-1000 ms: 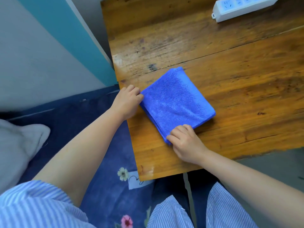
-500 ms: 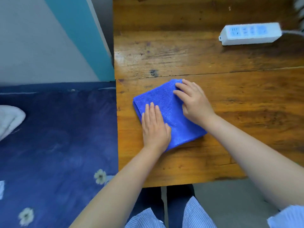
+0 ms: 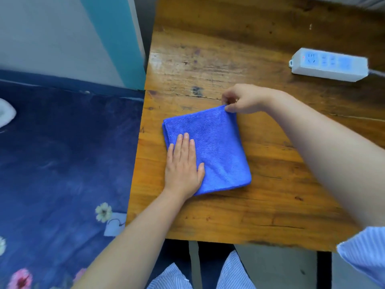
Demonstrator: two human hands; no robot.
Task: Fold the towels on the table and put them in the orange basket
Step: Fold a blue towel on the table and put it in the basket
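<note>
A blue towel (image 3: 216, 147), folded into a thick rectangle, lies on the wooden table (image 3: 260, 215) near its left edge. My left hand (image 3: 183, 165) rests flat on the towel's near left part, fingers together, pressing it down. My right hand (image 3: 241, 99) is at the towel's far right corner and pinches that corner between thumb and fingers. No orange basket is in view.
A white power strip (image 3: 329, 64) with a cable lies at the table's far right. Left of the table is a bed with a dark blue flowered sheet (image 3: 62, 163) and a white pillow corner (image 3: 5, 113). A grey and teal wall (image 3: 83, 38) stands behind.
My right hand has moved from lying on the towel's top to pinching its far right corner. My left hand stays flat on the towel. The camera view has shifted slightly.
</note>
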